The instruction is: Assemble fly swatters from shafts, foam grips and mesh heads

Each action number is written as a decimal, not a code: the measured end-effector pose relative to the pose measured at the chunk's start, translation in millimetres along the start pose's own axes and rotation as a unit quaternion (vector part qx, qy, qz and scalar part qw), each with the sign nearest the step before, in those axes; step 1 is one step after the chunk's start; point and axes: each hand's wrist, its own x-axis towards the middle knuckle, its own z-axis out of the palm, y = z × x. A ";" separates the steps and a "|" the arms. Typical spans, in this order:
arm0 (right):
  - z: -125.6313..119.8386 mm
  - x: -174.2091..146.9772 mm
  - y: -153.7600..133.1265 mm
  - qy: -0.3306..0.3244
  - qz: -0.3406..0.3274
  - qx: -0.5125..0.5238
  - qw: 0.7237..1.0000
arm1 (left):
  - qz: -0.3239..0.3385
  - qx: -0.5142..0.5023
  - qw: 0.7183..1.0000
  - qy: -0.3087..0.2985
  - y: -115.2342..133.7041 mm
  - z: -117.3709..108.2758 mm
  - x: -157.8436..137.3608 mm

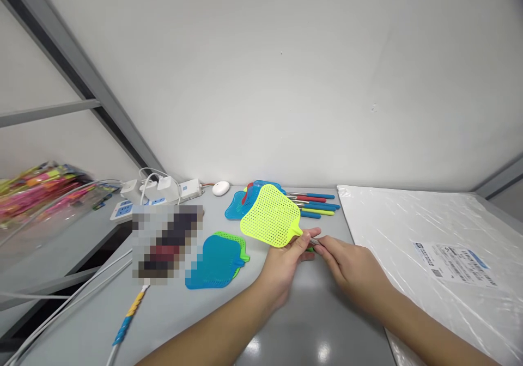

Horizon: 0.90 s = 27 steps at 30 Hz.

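My left hand [286,260] pinches the neck of a neon-yellow fly swatter head [272,216], a perforated plastic paddle held tilted above the table. Just right of it, my right hand [347,262] is closed around a thin metal rod [314,241] that meets the neck; the rest of the rod is hidden by my fingers. A bit of green shows under my left fingers. To the left lie a blue swatter head [216,262] and a green swatter head [220,236] partly beneath it. Behind my hands are several swatters with blue, red and yellow handles [318,205].
A plastic-wrapped white board [379,213] with a label covers the right side. At left stand a power strip [122,209] with white chargers, cables, a blurred-out object [169,246] and a bag of colourful items [44,197]. A white oval device [221,188] sits by the wall.
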 end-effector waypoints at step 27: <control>-46.4 3.3 3.0 -0.103 0.014 0.137 0.985 | 0.278 -0.127 0.934 0.186 101.9 -50.7 29.5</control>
